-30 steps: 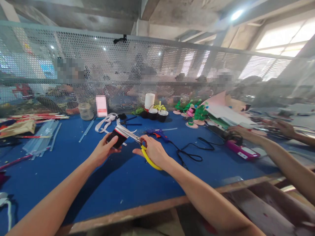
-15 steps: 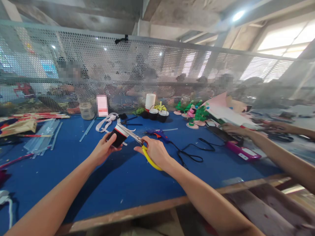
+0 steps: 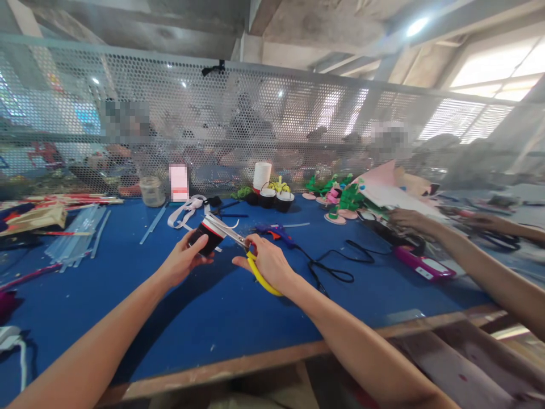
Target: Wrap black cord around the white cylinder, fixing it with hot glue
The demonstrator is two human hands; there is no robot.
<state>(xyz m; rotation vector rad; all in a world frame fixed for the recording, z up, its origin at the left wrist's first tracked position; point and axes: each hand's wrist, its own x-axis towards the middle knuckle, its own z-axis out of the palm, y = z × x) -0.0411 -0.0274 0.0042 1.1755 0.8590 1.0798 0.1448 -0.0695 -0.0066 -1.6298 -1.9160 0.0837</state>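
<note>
My left hand (image 3: 187, 260) is closed around a black paper cup (image 3: 209, 241) with a white band and a thin red line near its top. The cup is tilted, its white end toward the scissors. Yellow-handled scissors (image 3: 260, 277) are gripped in my right hand (image 3: 273, 262), their blades reaching over the white rim. A thin white strip curls off beside the blades. Whether the blades are fully closed is hard to make out. Behind my right hand lies a blue glue gun (image 3: 279, 234) with an orange-red trigger, and white ribbon (image 3: 181, 215) lies behind the cup.
Clear glue sticks (image 3: 76, 241) lie at left near a glass jar (image 3: 151, 192). At the back stand stacked white cups (image 3: 262, 177), two small black buckets (image 3: 285, 200) and green craft plants (image 3: 349, 199). A black cable (image 3: 336, 275) crosses the right side. A co-worker's hand (image 3: 409, 221) works near a purple device (image 3: 423, 264).
My hands, the cup and the scissors keep almost the same pose, with the blades still at the rim. The whole view has shifted slightly. At right, the co-worker's hand has moved a little.
</note>
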